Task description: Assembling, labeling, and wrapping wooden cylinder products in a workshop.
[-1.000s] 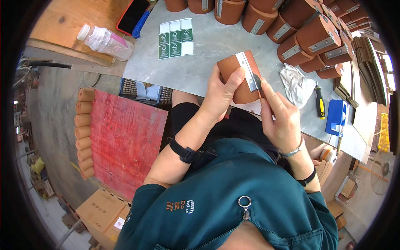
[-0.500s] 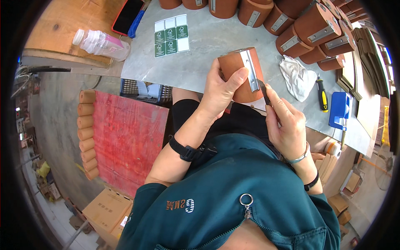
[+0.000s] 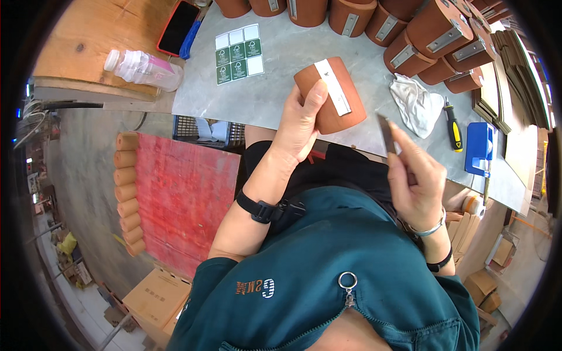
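My left hand grips a reddish-brown wooden cylinder, tilted above the near edge of the grey table. A pale metal strip runs along the cylinder's side, and my left thumb presses at its edge. In my right hand is a flat, dark blade-like tool, pinched between thumb and fingers. Its tip points up and stands apart from the cylinder, to the right of it.
Similar cylinders are stacked at the back right. A white cloth, a yellow-black screwdriver and a blue tool lie right. Green-white stickers, a plastic bottle and a phone are left. Rolls line a red board.
The blade has come away from the cylinder as my right hand moved right and down. My left hand has shifted the cylinder slightly left and up and turned it.
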{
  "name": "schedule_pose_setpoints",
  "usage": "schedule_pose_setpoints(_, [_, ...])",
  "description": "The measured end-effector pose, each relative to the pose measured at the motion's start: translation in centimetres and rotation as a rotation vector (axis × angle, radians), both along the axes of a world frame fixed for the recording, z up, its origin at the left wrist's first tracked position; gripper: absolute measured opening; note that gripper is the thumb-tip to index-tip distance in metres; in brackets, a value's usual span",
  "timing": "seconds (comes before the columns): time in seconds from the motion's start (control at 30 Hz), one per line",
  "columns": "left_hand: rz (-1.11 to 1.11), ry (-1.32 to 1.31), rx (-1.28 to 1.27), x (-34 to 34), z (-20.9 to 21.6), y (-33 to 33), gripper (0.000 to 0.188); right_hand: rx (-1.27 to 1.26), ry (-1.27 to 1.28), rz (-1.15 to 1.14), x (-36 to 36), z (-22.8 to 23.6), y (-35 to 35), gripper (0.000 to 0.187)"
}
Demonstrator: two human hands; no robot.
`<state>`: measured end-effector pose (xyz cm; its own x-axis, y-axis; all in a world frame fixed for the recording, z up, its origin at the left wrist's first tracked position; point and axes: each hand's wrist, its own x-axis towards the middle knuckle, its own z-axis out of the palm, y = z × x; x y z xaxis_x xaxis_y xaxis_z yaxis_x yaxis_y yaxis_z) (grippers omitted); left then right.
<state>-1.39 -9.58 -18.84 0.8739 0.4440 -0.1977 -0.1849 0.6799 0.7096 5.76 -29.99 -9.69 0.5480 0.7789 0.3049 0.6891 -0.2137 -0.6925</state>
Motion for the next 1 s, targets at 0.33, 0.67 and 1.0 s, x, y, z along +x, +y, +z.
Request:
schedule_pose_setpoints(0.33, [-0.063, 0.016, 0.126, -0.8, 2.2, -1.2, 0.099, 0.093, 0.108, -0.150, 0.2, -1.7, -1.4, 0.044])
schedule_pose_setpoints(0.67, [-0.150, 0.027, 0.057, -0.5, 2.4, -1.3, 0.055, 0.099, 0.118, -0.157, 0.3, -0.9, -1.5, 0.043])
schedule_pose_setpoints(1.0, [-0.190, 0.131, 0.198, -1.1, 3.6, -2.2, 0.044, -0.001, -0.361, 0.119, 2.7, 0.9, 0.6, 0.042])
